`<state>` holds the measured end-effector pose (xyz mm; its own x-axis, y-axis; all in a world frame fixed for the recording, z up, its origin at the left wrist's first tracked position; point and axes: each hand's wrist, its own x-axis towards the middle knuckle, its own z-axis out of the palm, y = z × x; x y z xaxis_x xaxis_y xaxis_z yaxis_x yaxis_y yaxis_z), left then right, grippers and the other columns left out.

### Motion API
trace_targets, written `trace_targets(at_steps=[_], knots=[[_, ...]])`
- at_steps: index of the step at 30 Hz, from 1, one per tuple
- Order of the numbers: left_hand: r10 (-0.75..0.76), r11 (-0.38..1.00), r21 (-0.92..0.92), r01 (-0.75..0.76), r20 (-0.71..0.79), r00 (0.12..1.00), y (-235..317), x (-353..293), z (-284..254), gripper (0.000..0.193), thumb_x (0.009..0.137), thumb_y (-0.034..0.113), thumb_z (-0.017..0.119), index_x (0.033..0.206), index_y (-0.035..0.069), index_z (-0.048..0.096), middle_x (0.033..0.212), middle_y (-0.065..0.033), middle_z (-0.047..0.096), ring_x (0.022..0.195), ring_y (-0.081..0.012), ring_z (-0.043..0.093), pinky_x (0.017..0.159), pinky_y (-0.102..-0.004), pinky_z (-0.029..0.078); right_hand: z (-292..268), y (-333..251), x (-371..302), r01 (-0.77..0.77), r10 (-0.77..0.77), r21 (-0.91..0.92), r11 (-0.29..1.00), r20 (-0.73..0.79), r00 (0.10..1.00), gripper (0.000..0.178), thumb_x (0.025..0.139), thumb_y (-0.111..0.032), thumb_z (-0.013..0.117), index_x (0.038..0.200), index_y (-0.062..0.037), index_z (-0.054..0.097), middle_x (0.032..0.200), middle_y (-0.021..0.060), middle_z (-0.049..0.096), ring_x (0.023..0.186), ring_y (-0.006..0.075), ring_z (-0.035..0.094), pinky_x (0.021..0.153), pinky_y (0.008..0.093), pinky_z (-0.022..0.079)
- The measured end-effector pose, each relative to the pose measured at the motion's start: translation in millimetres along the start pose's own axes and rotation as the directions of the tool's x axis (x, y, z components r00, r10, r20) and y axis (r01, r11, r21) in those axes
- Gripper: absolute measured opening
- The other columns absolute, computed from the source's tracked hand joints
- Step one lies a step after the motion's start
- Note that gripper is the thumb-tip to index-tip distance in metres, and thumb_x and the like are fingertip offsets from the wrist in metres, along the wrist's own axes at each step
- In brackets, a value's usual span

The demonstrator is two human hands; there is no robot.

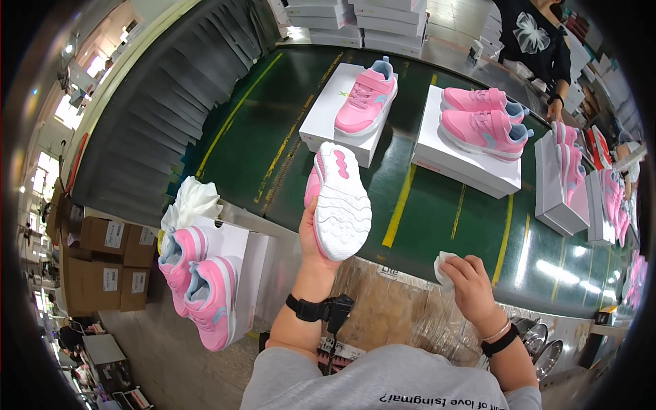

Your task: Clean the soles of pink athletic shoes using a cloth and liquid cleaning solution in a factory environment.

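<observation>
My left hand (312,236) grips a pink sneaker (344,205) over the near edge of the belt, its white sole with a pink inset turned up toward me. My right hand (474,290) pinches a small white cloth or tissue (445,269) off to the right. Just beyond the held sneaker, a matching pink sneaker (367,99) with a strap rests on a white shoe box (326,102). To its right, a pair of pink sneakers (482,130) sits on another white box (437,164).
The green belt (239,143) stretches away ahead and to the right. At left, two pink sneakers (212,294) lie on a white box by crumpled white paper (191,203). More boxed shoes (568,164) stand at right, near a person in black (529,37). Brown cartons (96,280) stack far left.
</observation>
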<state>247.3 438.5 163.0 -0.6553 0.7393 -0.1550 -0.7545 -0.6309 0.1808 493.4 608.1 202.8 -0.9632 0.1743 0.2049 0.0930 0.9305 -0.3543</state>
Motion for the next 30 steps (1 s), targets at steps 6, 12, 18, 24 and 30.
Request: trace_targets(at_steps=[6,12,18,24,30], knots=[[0.083,0.975,0.211,-0.075,-0.026,0.996,30,25,9,0.056,0.087,0.036,0.050,0.127,-0.003,0.046,0.119,-0.0179,0.058,0.106,-0.0321,0.058,0.092,-0.0440,0.047,-5,6,-7,-0.037,0.037,0.029,0.999,0.001,0.999,0.041,0.065,0.008,0.055,0.104,-0.0050,0.060,0.108,0.0073,0.058,0.092,0.0304,0.050,0.082,0.0366,0.046],[0.515,0.342,0.870,-0.356,0.143,0.845,89,119,19,0.067,0.081,0.025,0.064,0.135,0.002,0.033,0.102,-0.0184,0.060,0.091,-0.0295,0.061,0.086,-0.0414,0.049,-6,13,-24,-0.100,0.100,0.019,0.995,-0.003,0.995,0.041,0.066,0.007,0.056,0.104,-0.0065,0.061,0.107,0.0068,0.058,0.091,0.0301,0.050,0.082,0.0360,0.046],[0.412,-0.595,0.779,-0.198,0.507,0.757,109,221,39,0.092,0.072,0.032,0.073,0.141,0.004,0.020,0.125,-0.0259,0.049,0.111,-0.0389,0.052,0.094,-0.0427,0.041,-6,29,-36,-0.182,0.180,0.028,0.983,0.054,0.982,0.044,0.068,0.004,0.057,0.109,-0.0093,0.059,0.111,0.0051,0.056,0.095,0.0286,0.050,0.085,0.0345,0.045],[0.327,-0.747,0.662,0.052,0.298,0.897,142,289,-33,0.069,0.089,0.043,0.048,0.144,0.009,0.022,0.130,-0.0252,0.045,0.119,-0.0412,0.044,0.097,-0.0475,0.038,-4,42,-43,-0.177,0.176,0.045,0.983,0.038,0.984,0.048,0.066,0.002,0.058,0.112,-0.0092,0.057,0.111,0.0038,0.054,0.094,0.0259,0.050,0.086,0.0331,0.045],[-0.023,-0.805,0.388,-0.450,0.736,0.676,9,255,81,0.056,0.081,0.025,0.066,0.126,-0.003,0.046,0.124,-0.0226,0.051,0.116,-0.0368,0.047,0.099,-0.0432,0.036,-26,48,-58,-0.260,0.260,0.010,0.966,-0.018,0.966,0.047,0.066,0.001,0.059,0.112,-0.0072,0.057,0.112,0.0042,0.054,0.092,0.0257,0.050,0.085,0.0332,0.045]])
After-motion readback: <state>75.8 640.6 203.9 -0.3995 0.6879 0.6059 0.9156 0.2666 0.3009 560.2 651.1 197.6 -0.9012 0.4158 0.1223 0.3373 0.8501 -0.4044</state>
